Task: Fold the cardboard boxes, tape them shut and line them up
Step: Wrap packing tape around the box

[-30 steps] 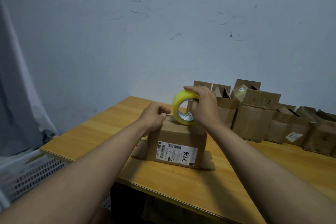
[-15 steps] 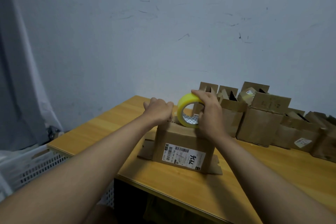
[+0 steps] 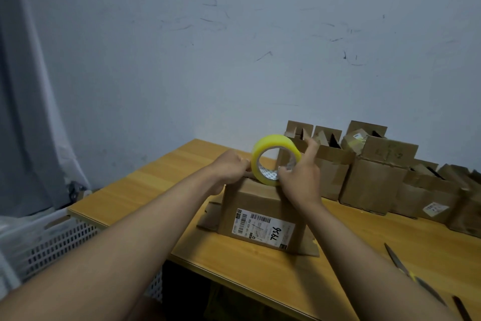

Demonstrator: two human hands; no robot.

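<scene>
Since the earlier frame, the yellow tape roll (image 3: pixel 275 158) has tilted so its open core faces the camera, and the right hand (image 3: pixel 299 180) has shifted from gripping over the roll's top to its right side. That hand holds the roll with fingers curled on the rim and inside the core. The roll stands on edge on top of the labelled cardboard box (image 3: pixel 260 214). The left hand (image 3: pixel 230 168), fingers curled, presses the box's top left edge beside the roll; whether it pinches a tape end cannot be told. The box sits on the wooden table (image 3: pixel 156 185), bottom flaps splayed outward. Behind and right of the box stands a row of open cardboard boxes (image 3: pixel 372 180) along the wall. Right of the box, near the table edge, lie scissors (image 3: pixel 406 271). Left of the box, below the table, is a white perforated basket (image 3: pixel 52 240).
</scene>
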